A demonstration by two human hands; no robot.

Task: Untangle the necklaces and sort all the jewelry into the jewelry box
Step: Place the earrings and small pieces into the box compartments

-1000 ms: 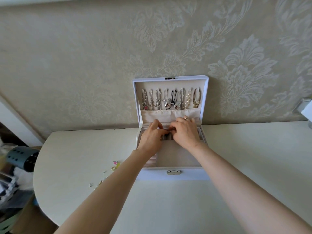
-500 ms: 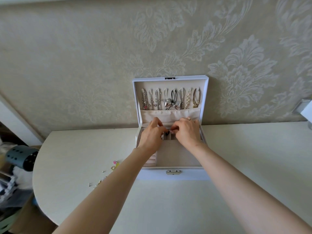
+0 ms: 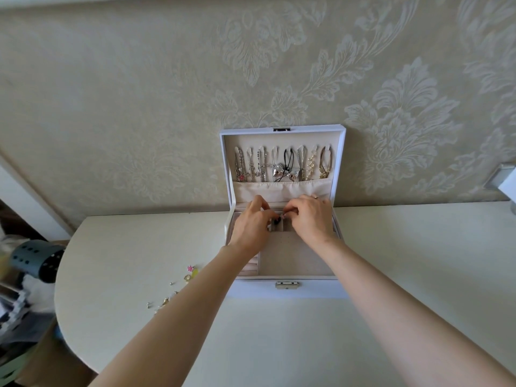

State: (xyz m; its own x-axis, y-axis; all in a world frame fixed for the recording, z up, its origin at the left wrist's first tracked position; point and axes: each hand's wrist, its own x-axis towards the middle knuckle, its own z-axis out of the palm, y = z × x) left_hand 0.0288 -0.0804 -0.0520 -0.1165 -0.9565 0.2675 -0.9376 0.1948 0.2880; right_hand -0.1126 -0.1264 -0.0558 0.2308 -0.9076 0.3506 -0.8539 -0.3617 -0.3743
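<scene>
The white jewelry box (image 3: pixel 287 291) stands open against the wall, its lid upright. Several necklaces (image 3: pixel 282 166) hang in a row inside the lid above a cream pocket. Both hands are over the back compartments of the beige tray. My left hand (image 3: pixel 251 224) and my right hand (image 3: pixel 312 219) have curled fingers that meet around a small dark piece of jewelry (image 3: pixel 277 220), each pinching it. Several small loose pieces, among them a pink star earring (image 3: pixel 190 268), lie on the table to the left of my left forearm.
The pale table (image 3: pixel 418 261) has a rounded left edge. Beyond that edge sit a dark perforated cylinder (image 3: pixel 36 261) and clutter. Patterned wallpaper rises behind the box. A pale object shows at the far right edge (image 3: pixel 506 185).
The hands have drawn slightly apart, so the small dark piece now shows between the fingertips. The box and the loose pieces have not moved.
</scene>
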